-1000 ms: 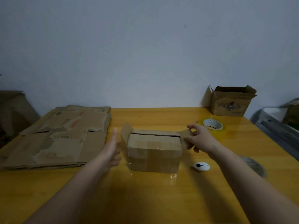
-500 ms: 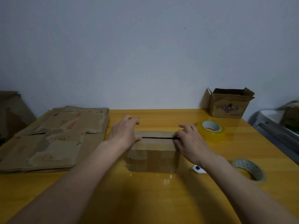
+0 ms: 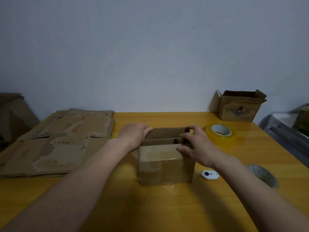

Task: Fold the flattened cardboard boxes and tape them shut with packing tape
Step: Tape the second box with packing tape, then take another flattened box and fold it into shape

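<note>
A small brown cardboard box (image 3: 165, 164) stands upright in the middle of the yellow table (image 3: 167, 206), with clear tape across its front. My left hand (image 3: 133, 136) rests on the left end of its top and touches the far flap (image 3: 167, 132). My right hand (image 3: 195, 145) lies on the right end, fingers spread across both long flaps, thumb on the near flap's edge. A dark gap shows between the two flaps. A yellowish packing tape roll (image 3: 220, 133) lies right of the box. A stack of flattened cardboard boxes (image 3: 63, 141) lies on the left.
A second tape roll (image 3: 262, 174) lies at the right edge, partly behind my right forearm. A small white cutter (image 3: 209, 174) sits beside the box. An open cardboard box (image 3: 239, 108) stands at the back right corner. Grey equipment (image 3: 287, 131) lies beyond the right edge.
The side flaps that stuck out a second ago are folded in. Both hands moved onto the box top; the long flaps now sit wider apart than half a second ago.
</note>
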### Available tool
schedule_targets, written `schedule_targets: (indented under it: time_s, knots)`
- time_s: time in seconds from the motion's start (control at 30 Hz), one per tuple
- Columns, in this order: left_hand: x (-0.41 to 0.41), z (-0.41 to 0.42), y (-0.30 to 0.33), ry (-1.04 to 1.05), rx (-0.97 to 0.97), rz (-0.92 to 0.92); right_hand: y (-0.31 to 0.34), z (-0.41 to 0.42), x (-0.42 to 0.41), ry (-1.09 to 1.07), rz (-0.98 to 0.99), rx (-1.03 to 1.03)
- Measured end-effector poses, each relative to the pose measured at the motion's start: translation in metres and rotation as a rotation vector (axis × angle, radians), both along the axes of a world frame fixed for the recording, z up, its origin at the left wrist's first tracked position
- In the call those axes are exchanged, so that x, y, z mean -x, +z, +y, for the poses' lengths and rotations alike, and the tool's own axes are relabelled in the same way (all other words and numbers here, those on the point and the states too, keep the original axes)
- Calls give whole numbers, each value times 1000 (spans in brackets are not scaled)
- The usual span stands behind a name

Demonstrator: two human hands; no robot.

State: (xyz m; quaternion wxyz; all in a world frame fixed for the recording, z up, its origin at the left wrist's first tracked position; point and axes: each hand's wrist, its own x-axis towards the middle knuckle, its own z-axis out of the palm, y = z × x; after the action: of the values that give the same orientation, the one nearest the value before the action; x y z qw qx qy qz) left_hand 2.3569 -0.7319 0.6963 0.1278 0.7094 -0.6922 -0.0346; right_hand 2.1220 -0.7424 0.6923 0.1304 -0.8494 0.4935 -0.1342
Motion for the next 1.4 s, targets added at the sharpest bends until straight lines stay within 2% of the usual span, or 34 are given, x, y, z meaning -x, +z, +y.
schedule_targets:
  time_s: [0.13, 0.23, 0.3, 0.4, 0.43, 0.5, 0.57, 0.6, 0.63, 0.7, 0.77, 0.83, 0.9, 0.97, 1.17, 1.3, 1.4]
  knots:
    - [-7, -2, -11, 6, 70, 162, 12, 0, -6, 54, 262, -135]
    - [-8, 1, -16, 15, 70, 279, 17, 2, -6, 65, 289, -156]
    - [-8, 1, -18, 20, 86, 296, 15, 4, -3, 41, 191, -40]
    - [-10, 1, -20, 73, 83, 317, 3, 11, 5, 83, 8, 302]
    - [-10, 3, -19, 91, 63, 364, -4, 13, 8, 92, -32, 349]
    - [-8, 13, -15, 119, 57, 614, -16, 17, 14, 89, -120, 391]
    - [-1, 37, -18, 156, 135, 1075, -26, 18, 17, 35, -175, 459]
    - [2, 52, -27, 187, 200, 1232, -30, 18, 18, -4, -213, 468]
    - [7, 68, -38, 199, 235, 1293, -33, 18, 18, -57, -258, 446]
    - [21, 97, -63, 206, 158, 1147, -38, 21, 16, -174, -421, 330]
    - [32, 108, -81, 214, 37, 969, -40, 22, 15, -289, -679, 142]
    - [38, 104, -88, 233, 33, 964, -40, 21, 12, -350, -857, -104]
    - [39, 92, -84, 222, 97, 1034, -44, 17, 6, -298, -820, -215]
    - [40, 74, -77, 176, 155, 1034, -49, 9, 0, -245, -758, -217]
    - [44, 10, -61, 81, 115, 886, -40, -38, 11, -216, -653, -211]
    - [52, -43, -44, 176, 100, 569, -31, -86, 19, -237, -535, -202]
    - [56, -87, -34, 148, 101, 640, -25, -124, 22, -254, -467, -202]
